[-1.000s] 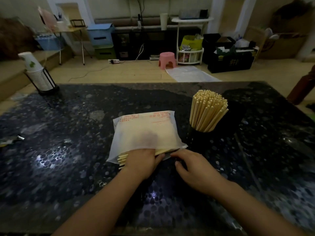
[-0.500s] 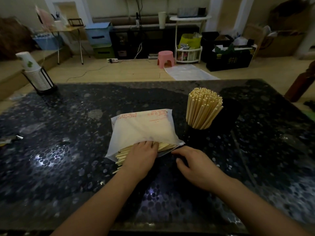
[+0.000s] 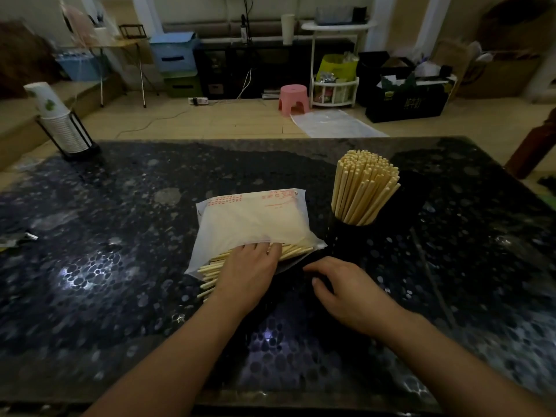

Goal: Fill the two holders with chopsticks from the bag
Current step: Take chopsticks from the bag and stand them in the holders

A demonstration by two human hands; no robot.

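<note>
Two hands low: left hand (image 3: 251, 267) on bag's (image 3: 252, 224) chopsticks (image 3: 210, 270).

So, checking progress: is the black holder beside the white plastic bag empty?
No, the black holder is packed with upright pale wooden chopsticks.

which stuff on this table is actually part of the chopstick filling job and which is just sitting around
Part of the job:
- bag, open at the near end
- loose chopsticks spilling from it
- left hand reaching into the bag
- right hand beside the bag's mouth
- dark holder, already packed with chopsticks

Just lying about:
- paper cup stack in its rack
- small wrapper at the table's left edge
</note>
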